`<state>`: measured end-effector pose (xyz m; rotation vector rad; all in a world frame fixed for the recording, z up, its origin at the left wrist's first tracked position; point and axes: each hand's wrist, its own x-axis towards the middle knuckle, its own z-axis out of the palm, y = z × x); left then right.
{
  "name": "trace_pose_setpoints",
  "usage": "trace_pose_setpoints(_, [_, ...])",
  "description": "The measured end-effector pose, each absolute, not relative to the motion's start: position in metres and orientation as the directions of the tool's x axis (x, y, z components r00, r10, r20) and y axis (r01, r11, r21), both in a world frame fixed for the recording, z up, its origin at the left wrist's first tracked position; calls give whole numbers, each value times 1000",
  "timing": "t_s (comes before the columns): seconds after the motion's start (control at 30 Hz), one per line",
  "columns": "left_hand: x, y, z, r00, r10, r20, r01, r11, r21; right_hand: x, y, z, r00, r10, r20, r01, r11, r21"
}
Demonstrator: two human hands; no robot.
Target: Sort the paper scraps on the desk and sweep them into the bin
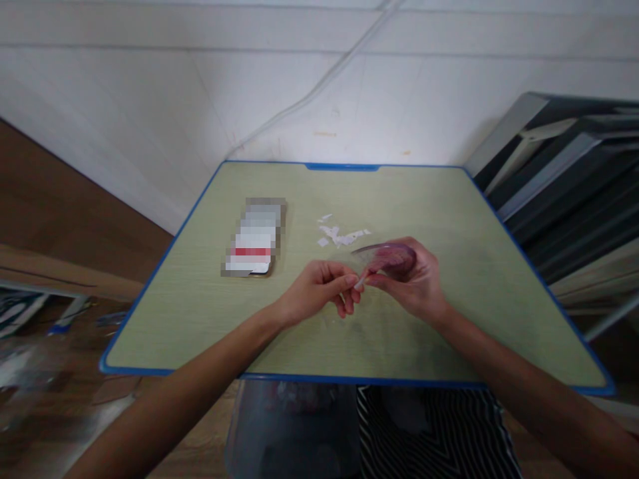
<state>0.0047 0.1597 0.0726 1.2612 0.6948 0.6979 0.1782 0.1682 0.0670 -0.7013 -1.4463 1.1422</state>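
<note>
Over the front middle of the table, my left hand (pixel 324 286) pinches a small white piece (pixel 359 282) between thumb and forefinger; its other fingers curl below. My right hand (pixel 419 283) is closed around a purplish, partly see-through, curved thing (pixel 394 259), possibly a thin plastic pouch; its exact kind does not show. The right thumb and forefinger meet the same white piece at its right end, so the fingertips of both hands nearly touch. Just beyond the hands lie several torn or cut white scraps (pixel 342 237), loosely scattered and looking like paper.
A phone (pixel 255 236) with a lit, blurred-out screen lies on the table's left. The pale green table (pixel 174 332) has a blue edge. Dark folded panels (pixel 574 173) lean at the right. A grey plastic bin (pixel 294 426) stands below the front edge; a white cable (pixel 319 86) runs along the wall.
</note>
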Motion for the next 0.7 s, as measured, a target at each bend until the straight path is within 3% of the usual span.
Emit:
trace_pose_setpoints(0.2, [7, 154, 71, 472, 880, 48, 75, -95, 993, 173, 169, 70, -213, 952, 220, -160, 188, -969])
trace_pose_setpoints(0.4, [8, 150, 69, 372, 890, 265, 323, -392, 861, 172, 172, 69, -264, 962, 76, -98, 52, -994])
trace_pose_setpoints(0.57, [7, 151, 65, 369, 868, 331, 390, -468, 793, 174, 173, 71, -282, 959, 24, -76, 3, -997])
trace_pose_setpoints(0.7, [7, 152, 65, 356, 882, 310, 387, -441, 810, 175, 173, 71, -289, 957, 9, -65, -10, -998])
